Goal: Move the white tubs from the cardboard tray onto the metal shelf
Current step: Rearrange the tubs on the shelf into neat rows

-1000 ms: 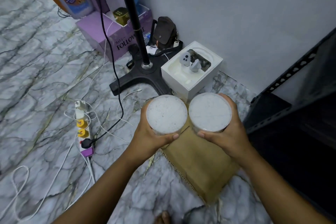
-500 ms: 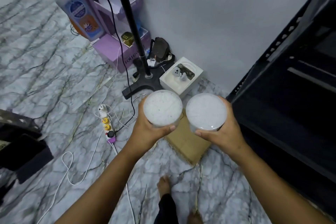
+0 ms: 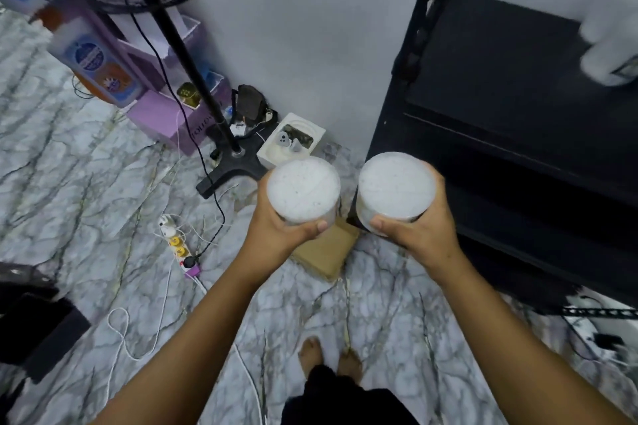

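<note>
Both tubs have risen well above the floor since a second ago, and the cardboard tray [image 3: 326, 248] now lies far below them with nothing visible in it. Each tub is white with a flat speckled top; what they hold cannot be seen. The left hand [image 3: 276, 235] wraps the left tub [image 3: 303, 188], thumb across its near side; the right hand [image 3: 419, 235] clasps the right tub [image 3: 396, 185] the same way. Just right of them stands the black metal shelf [image 3: 500, 79], a blurred white object [image 3: 609, 41] on its far end. Left of the tubs, a fan stand [image 3: 231, 166], a white box [image 3: 291, 145] and a power strip [image 3: 181, 250] sit on the marble floor.
</note>
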